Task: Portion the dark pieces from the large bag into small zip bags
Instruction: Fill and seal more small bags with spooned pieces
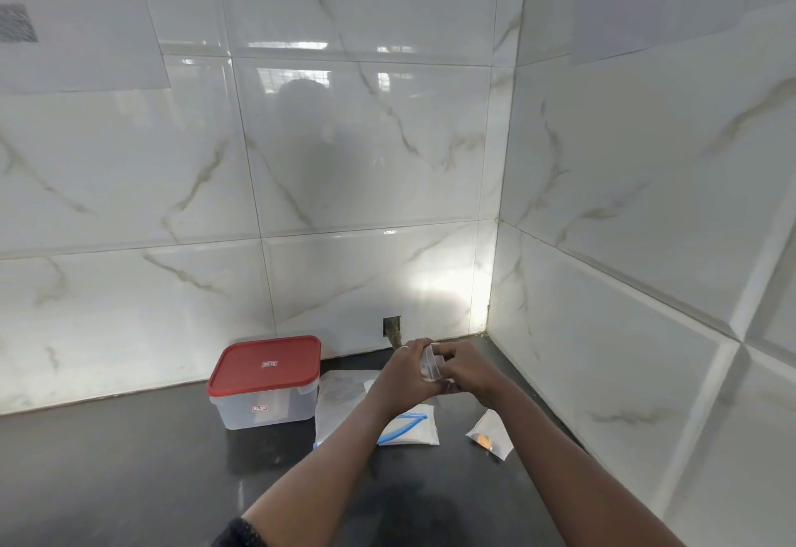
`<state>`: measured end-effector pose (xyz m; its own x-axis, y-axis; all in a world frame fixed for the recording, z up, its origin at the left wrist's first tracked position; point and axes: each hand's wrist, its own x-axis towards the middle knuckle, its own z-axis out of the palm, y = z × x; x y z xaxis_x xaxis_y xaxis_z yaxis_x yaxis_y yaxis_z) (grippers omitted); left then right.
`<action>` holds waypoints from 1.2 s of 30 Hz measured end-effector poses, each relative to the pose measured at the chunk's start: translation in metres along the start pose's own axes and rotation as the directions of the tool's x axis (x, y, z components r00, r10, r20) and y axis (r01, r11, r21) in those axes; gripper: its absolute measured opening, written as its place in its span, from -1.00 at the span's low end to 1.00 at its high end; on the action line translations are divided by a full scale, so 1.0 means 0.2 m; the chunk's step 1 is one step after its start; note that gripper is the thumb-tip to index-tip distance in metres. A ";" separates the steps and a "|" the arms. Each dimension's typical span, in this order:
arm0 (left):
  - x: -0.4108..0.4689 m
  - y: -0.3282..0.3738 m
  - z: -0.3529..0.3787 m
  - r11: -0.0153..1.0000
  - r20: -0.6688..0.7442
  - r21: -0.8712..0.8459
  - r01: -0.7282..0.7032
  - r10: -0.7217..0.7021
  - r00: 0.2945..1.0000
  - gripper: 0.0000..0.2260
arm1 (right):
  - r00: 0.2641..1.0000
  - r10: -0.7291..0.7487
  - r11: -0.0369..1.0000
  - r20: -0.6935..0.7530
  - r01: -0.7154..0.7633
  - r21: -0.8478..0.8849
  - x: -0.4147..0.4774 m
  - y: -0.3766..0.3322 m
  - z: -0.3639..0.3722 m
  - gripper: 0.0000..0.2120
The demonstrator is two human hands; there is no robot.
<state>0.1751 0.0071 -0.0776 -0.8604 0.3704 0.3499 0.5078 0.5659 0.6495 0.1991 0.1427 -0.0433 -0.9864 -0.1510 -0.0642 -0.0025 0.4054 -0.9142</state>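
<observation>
Working with both hands lifted just off the worktop (129,460), close together at 12 o'clock from the body. Grasping one small zip bag (432,359) between them: left hand (402,372) curled round its left side, right hand (464,370) pinching its right edge. Probably working the zip mouth; cannot tell whether opening or closing. Can make out something small and brownish low in the bag.

To do it well:
- Keep the mouth uppermost and the bag upright to avoid spilling.
- Run thumb and finger along the whole strip, end to end, rather than squeezing the middle only.

Around, near to far, by the clock from the hands:
- **5 o'clock**, near but not touching: a filled small bag (491,439) lying flat, orange and dark bits inside.
- **6 o'clock**, partly under the left forearm (344,451): a stack of flat bags (413,430) with blue strips.
- **8 o'clock**, touching that stack: a clear flat sheet, likely the large bag (340,393), contents only a grey smudge.
- **9 o'clock**, just beside it: a tub (262,406) under a red lid (267,363).
- **11 o'clock**, beyond: a small hole (392,328) low in the tiled wall (344,158).

Nothing blocking the hands. Mind the forearm over the stack when reaching back to the large bag.
</observation>
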 end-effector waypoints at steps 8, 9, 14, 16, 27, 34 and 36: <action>-0.05 -0.06 -0.03 0.984 0.019 0.168 0.059 -0.063 0.998 -0.41 | 0.993 0.094 0.990 0.069 -0.101 0.099 0.02 -0.01 0.06 -0.75; -0.06 -0.07 -0.04 0.983 0.019 0.173 0.066 -0.070 0.997 -0.41 | 0.993 0.095 0.992 0.069 -0.100 0.078 0.02 -0.01 0.07 -0.76; -0.09 -0.10 -0.05 0.982 0.022 0.166 0.086 -0.091 0.996 -0.44 | 1.000 0.020 0.988 -0.019 -0.023 -0.150 0.01 -0.02 0.12 -0.69; -0.11 -0.10 -0.06 0.982 0.008 0.167 0.089 -0.092 0.996 -0.40 | 0.997 -0.026 0.972 -0.067 0.009 -0.236 0.02 -0.02 0.14 -0.68; -0.15 -0.15 -0.11 0.971 -0.034 0.198 0.133 -0.129 0.991 -0.43 | 0.983 -0.117 0.934 -0.144 0.060 -0.351 0.04 0.00 0.24 -0.72; -0.20 -0.19 -0.12 0.962 -0.062 0.211 0.171 -0.162 0.985 -0.51 | 0.982 -0.144 0.895 -0.124 0.075 -0.441 0.05 0.00 0.30 -0.72; -0.21 -0.19 -0.13 0.960 -0.067 0.217 0.175 -0.164 0.984 -0.54 | 0.983 -0.136 0.896 -0.126 0.068 -0.439 0.05 0.00 0.31 -0.72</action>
<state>0.1902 -0.0497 -0.0994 -0.9331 0.2223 0.2826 0.3462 0.7680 0.5388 0.1988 0.0845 -0.0684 -0.9897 -0.0898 0.1118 -0.1411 0.7486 -0.6478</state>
